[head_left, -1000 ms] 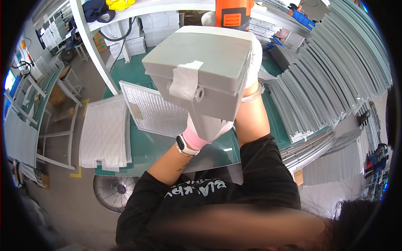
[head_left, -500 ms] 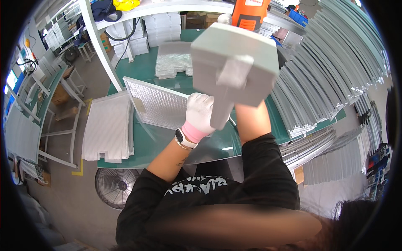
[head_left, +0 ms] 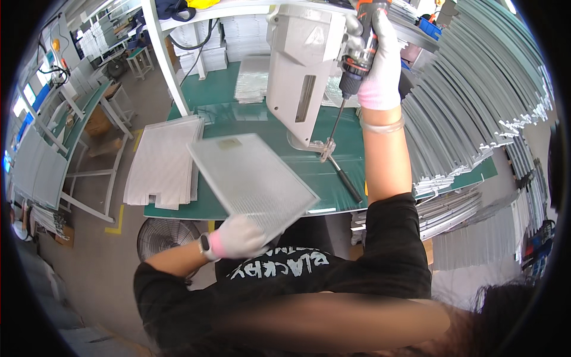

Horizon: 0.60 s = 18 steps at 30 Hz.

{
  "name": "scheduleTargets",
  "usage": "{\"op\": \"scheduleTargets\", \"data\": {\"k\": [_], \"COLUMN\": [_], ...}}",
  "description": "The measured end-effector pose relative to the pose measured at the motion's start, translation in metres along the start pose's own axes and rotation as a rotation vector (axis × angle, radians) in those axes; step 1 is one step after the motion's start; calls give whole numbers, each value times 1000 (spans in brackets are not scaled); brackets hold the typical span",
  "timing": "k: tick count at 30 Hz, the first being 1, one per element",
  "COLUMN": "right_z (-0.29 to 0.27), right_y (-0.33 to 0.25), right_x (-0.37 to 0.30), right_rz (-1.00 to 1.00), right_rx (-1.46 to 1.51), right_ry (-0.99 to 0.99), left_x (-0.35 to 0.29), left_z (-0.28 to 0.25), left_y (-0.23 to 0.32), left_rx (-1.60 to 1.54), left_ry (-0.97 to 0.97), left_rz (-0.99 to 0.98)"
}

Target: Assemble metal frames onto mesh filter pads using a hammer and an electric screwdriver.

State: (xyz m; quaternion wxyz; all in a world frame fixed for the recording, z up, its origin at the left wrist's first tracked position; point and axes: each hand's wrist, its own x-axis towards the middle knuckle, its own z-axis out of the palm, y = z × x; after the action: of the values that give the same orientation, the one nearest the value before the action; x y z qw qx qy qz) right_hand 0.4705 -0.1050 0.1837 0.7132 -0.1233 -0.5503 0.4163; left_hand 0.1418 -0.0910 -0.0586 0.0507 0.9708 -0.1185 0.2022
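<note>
My left hand, in a white glove with a pink cuff, is closed on the near edge of a framed mesh panel. The panel is tilted over the front edge of the green table. My gloved right hand is wrapped round an orange and black power screwdriver, whose long bit points down. Beside the screwdriver is a pale grey housing with a slot window. A small clear nosepiece is at the bit's lower end. Below it, a black-handled tool lies on the table.
A stack of white mesh sheets lies on the table's left. Wrapped panels are at the back. Tall rows of grey frames stand on the right. A white post rises at back left, and a floor fan is below the table.
My left hand has drawn the panel toward me and tilted it from its upright stance. The grey housing has moved up and away, uncovering my right hand on the screwdriver.
</note>
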Motion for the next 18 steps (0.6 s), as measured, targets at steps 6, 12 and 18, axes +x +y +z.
{"op": "scheduleTargets", "data": {"k": [6,12,18], "right_z": [13,22,35], "right_y": [28,53,59], "right_x": [-11,-23,-51], "right_rz": [-107,-89,-55], "right_rx": [-130,-142,-203], "right_ry": [137,180,238], "left_x": [-98,14,50], "left_z": [57,-2,21], "left_y": [22,-33,-13], "left_rx": [-47,529,22], "left_ry": [-531,291,303], "left_rz": [-122,-619,-764]}}
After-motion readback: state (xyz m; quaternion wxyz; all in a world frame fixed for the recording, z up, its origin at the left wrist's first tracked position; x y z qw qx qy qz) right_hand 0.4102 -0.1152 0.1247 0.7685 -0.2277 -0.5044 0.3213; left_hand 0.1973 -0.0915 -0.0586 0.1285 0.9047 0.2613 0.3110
